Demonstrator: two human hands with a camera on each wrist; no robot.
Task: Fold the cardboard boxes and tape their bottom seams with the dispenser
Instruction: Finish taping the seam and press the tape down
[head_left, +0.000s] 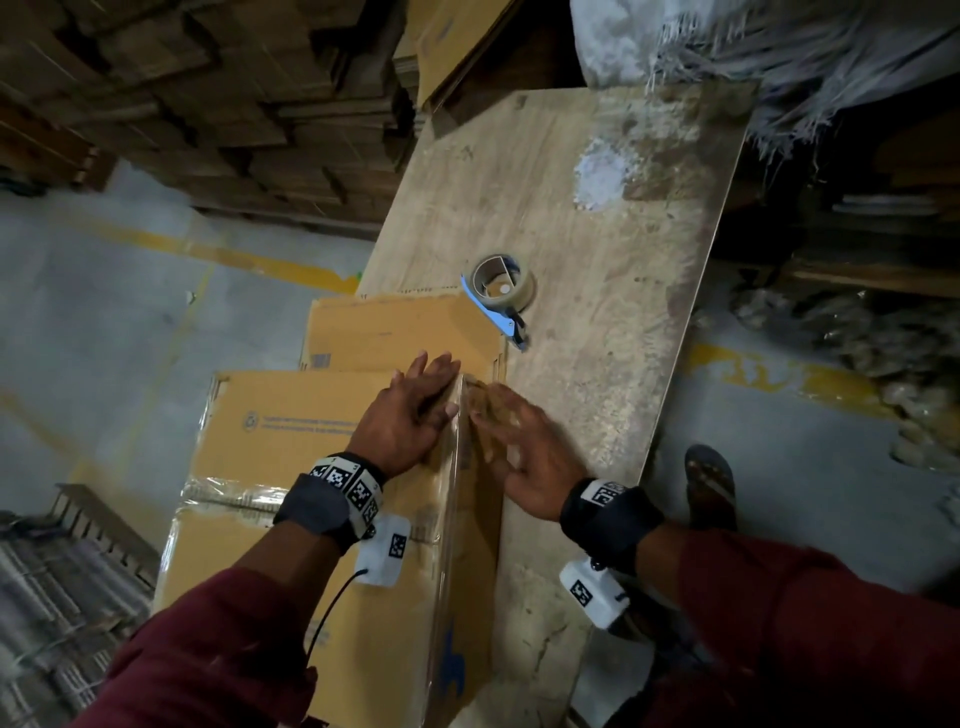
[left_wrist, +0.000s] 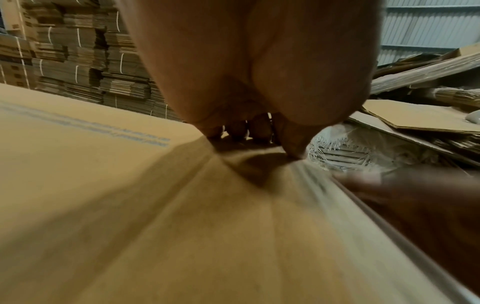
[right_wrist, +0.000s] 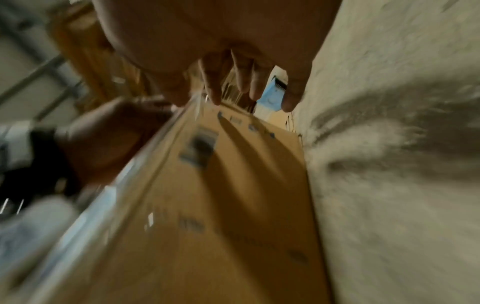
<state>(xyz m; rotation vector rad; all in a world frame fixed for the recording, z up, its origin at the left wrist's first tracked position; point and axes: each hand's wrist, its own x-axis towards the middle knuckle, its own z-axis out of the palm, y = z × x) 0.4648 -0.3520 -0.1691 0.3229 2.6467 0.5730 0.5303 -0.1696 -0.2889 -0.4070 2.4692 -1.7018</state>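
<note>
Your left hand (head_left: 410, 415) and right hand (head_left: 524, 457) lie flat, fingers spread, on either side of the taped edge of the cardboard box (head_left: 291, 467) on the table (head_left: 597, 332). Its blue print is unreadable. One tape dispenser (head_left: 500, 296) sits just beyond; a second box (head_left: 384, 332) behind.

A worn plywood desk (head_left: 597, 218) bears a patch of white powder (head_left: 602, 174) near its far end. Stacks of flattened cardboard (head_left: 208, 104) rise behind to the left. A frayed white sack (head_left: 779, 57) lies at its far right corner. The grey floor (head_left: 130, 312) carries yellow lines (head_left: 208, 254).
</note>
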